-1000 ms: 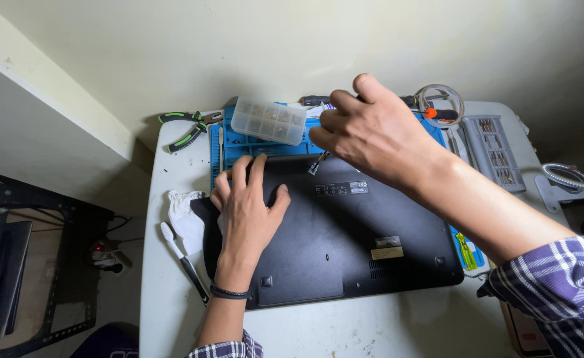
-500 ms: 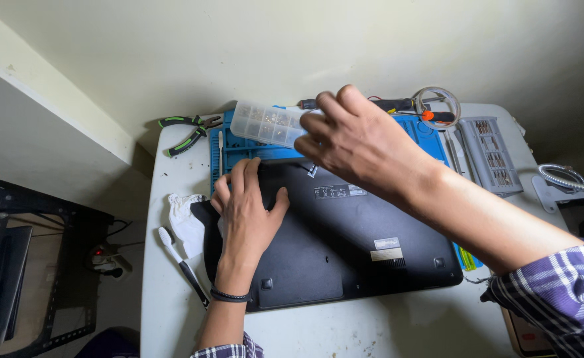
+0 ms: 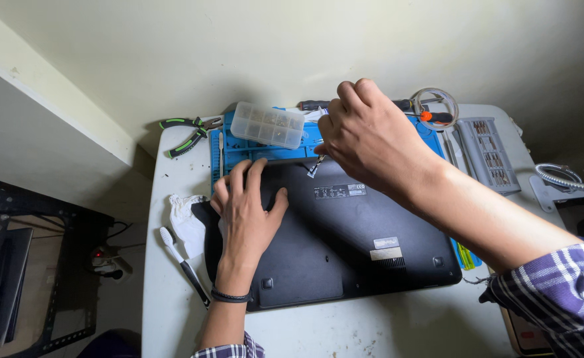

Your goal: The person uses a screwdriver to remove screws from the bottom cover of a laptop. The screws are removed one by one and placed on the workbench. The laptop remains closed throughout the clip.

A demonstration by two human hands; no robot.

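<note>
Here, from the left edge of the white desk (image 3: 172, 265): green-handled pliers (image 3: 187, 132) lie near the back corner, and a white cloth (image 3: 187, 222) with a slim white-and-black tool (image 3: 182, 262) sits just beside the laptop's left side.

Our left hand (image 3: 245, 212) lies palm down on the black laptop (image 3: 345, 245), fingers (image 3: 235, 179) spread apart and flat, holding nothing. We judge it is there to press the machine down and keep it from sliding.

The laptop lies underside up in the middle of the desk, over a blue work mat (image 3: 239, 149) that shows at its back and right edges. Its base panel is matte black, with pale stickers near the centre and lower right, small feet at the corners, and a vent slot. We cannot tell whether any screws are out.

A clear compartment box (image 3: 268, 124) of small parts rests on the mat behind the laptop, within reach.

Our right hand (image 3: 371, 139) hovers over the laptop's back edge, fingers curled together around a thin tool; only its tip (image 3: 318, 162) shows, touching the panel. The knuckles hide the grip itself.

Further right: an orange-handled screwdriver (image 3: 434, 117), a magnifier loop (image 3: 435, 106), a grey bit tray (image 3: 487, 152), a flexible metal hose (image 3: 570, 179).
</note>
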